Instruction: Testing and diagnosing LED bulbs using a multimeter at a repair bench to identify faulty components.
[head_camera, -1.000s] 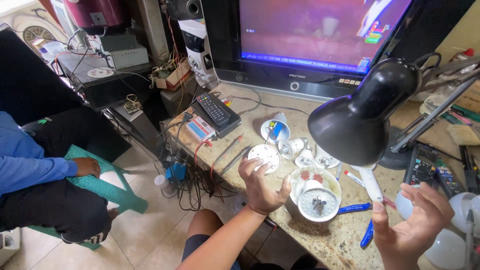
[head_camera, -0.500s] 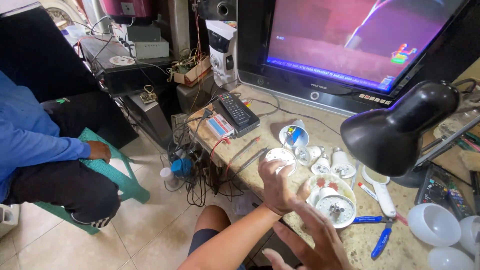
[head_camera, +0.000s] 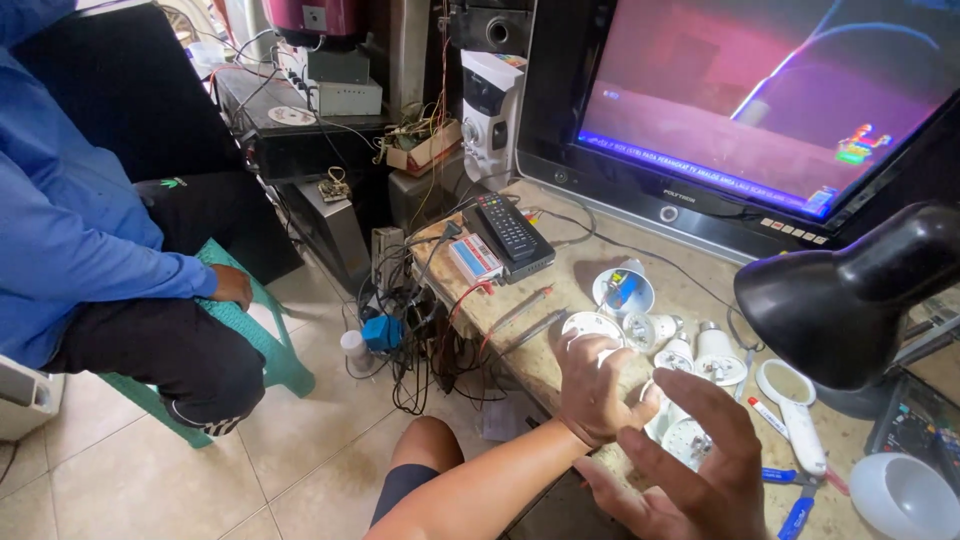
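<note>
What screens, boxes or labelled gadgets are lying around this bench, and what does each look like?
Television: back of the bench, wide black frame, lit pink and purple picture.
Remote control: in front of the television's left corner, black slab with rows of small buttons.
Small box: left of the remote, flat rectangle, red edges, pale blue and white label.
Cardboard box: behind on a black unit, brown, open, wires inside.

Bright, even daylight; television (head_camera: 770, 110) glows (edges bend, hands slightly blurred).

Beige tiled floor (head_camera: 290, 460), a green plastic chair (head_camera: 265, 335), a speckled stone desk (head_camera: 560, 275), a large lit television (head_camera: 760, 110).
</note>
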